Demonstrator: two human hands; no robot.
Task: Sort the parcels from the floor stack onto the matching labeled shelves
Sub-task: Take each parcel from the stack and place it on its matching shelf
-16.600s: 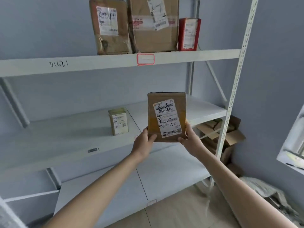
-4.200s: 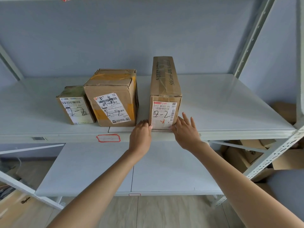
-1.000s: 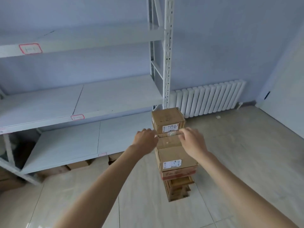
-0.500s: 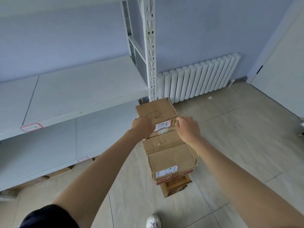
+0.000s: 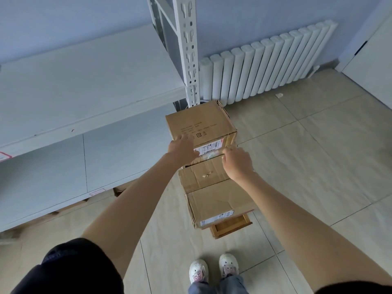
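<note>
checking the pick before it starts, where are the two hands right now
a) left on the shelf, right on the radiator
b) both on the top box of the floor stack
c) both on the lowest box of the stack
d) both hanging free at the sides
b: the left hand and right hand both grip the near lower edge of the top box, fingers curled at its corners.

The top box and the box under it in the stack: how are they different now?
The top box is gripped low on its near face by both hands, left hand and right hand; the box under it is untouched. The top box looks smaller in footprint, while the lower one juts out further toward the person. The top box's near edge seems raised, the lower one lies flat. Both are brown cardboard with a white label on the near face.
</note>
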